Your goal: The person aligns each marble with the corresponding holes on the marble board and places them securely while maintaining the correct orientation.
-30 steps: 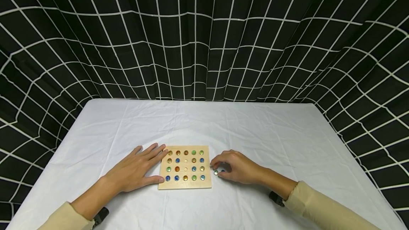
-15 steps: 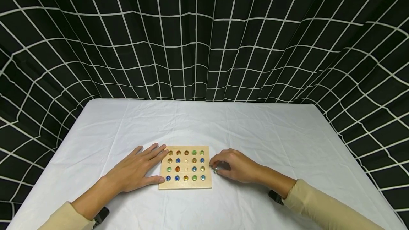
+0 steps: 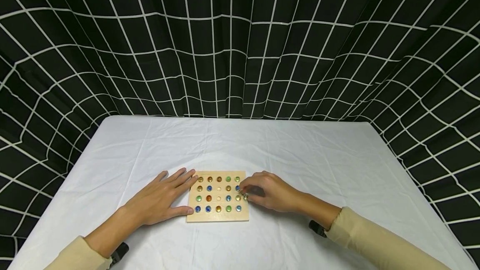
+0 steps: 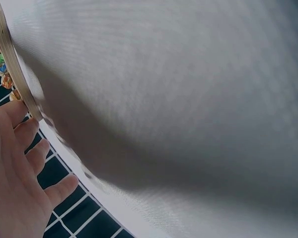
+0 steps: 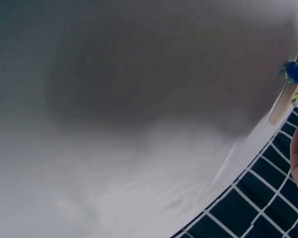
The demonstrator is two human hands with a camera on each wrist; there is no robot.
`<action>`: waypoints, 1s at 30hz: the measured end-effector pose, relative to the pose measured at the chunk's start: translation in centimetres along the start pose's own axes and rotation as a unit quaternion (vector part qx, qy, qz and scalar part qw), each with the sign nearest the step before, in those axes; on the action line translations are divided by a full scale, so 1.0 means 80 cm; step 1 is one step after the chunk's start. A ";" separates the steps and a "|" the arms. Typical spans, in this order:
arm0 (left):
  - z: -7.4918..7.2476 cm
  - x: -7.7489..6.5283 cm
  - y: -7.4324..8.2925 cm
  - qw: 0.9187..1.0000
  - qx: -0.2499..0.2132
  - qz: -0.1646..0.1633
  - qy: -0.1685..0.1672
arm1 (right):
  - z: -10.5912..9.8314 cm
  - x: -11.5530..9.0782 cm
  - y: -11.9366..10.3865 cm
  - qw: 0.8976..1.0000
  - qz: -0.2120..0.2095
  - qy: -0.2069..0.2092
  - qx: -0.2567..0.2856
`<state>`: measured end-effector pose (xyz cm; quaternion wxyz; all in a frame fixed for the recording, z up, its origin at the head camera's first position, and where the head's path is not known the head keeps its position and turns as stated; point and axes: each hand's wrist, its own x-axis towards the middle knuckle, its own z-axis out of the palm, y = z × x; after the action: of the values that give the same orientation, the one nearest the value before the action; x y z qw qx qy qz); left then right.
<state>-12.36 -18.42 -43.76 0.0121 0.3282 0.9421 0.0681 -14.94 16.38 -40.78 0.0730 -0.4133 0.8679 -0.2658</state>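
A pale wooden board [image 3: 217, 217] with rows of coloured glass marbles lies on the white cloth. Two hollows in its middle column hold no marble. My left hand [image 3: 161, 199] rests flat along the board's left edge, fingers spread, fingertips and thumb on the wood. At the opposite edge, my right hand [image 3: 275, 193] pinches a clear, yellowish marble [image 3: 245, 196] between thumb and fingers, over the board's right margin. In the right wrist view, a blue marble [image 5: 293, 72] shows beside the board's edge, and only part of the hand is visible.
A white cloth [image 3: 240, 145] covers the table, slightly creased. Behind and on both sides hangs a black curtain [image 3: 240, 45] with a white grid. Dark wrist devices sit under both sleeves.
My right hand has picked the marble up from the cloth and moved left with it, over the board's right edge. The left hand stays in place.
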 end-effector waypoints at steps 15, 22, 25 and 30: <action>-0.002 0.001 0.001 1.000 0.005 0.005 0.006 | 0.017 0.036 -0.024 0.999 -0.029 -0.015 0.036; -0.002 0.000 0.001 1.000 0.001 0.008 0.011 | 0.024 0.050 -0.029 0.998 -0.043 -0.023 0.027; -0.002 0.000 0.001 1.000 0.000 0.006 0.009 | 0.026 0.053 -0.030 0.998 -0.046 -0.025 0.026; -0.001 0.000 0.000 1.000 0.000 0.006 0.009 | 0.029 0.059 -0.031 0.998 -0.044 -0.030 0.019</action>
<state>-12.35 -18.44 -43.69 0.0031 0.3331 0.9402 0.0715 -15.49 10.60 -41.05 0.0947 -0.4577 0.8409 -0.2730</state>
